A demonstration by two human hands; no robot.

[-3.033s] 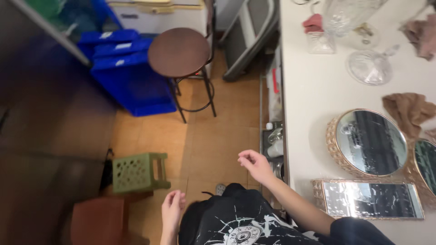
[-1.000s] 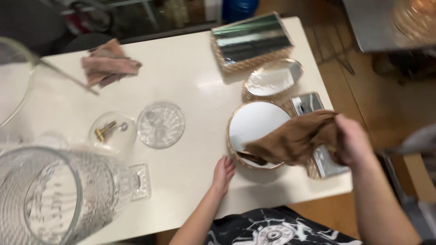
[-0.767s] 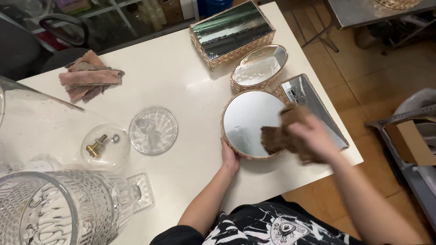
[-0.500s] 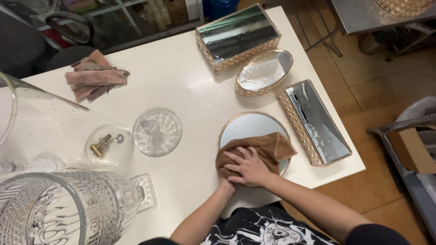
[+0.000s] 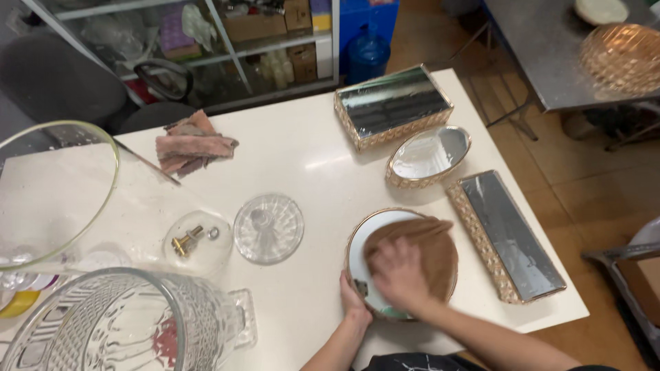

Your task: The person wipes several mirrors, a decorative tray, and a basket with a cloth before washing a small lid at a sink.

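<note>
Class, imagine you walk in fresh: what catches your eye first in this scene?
At the near table edge, the right hand presses a brown cloth onto a round mirror tray that the left hand steadies. Beside it lie three more mirrored trays; a large cut-glass vessel fills the lower left.

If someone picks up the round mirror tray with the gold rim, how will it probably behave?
The round mirror tray with the gold rim looks rigid and probably fragile, since its surface is glass. It may slide on the smooth white table; the left hand holds its edge while the right hand presses a brown cloth.
</note>
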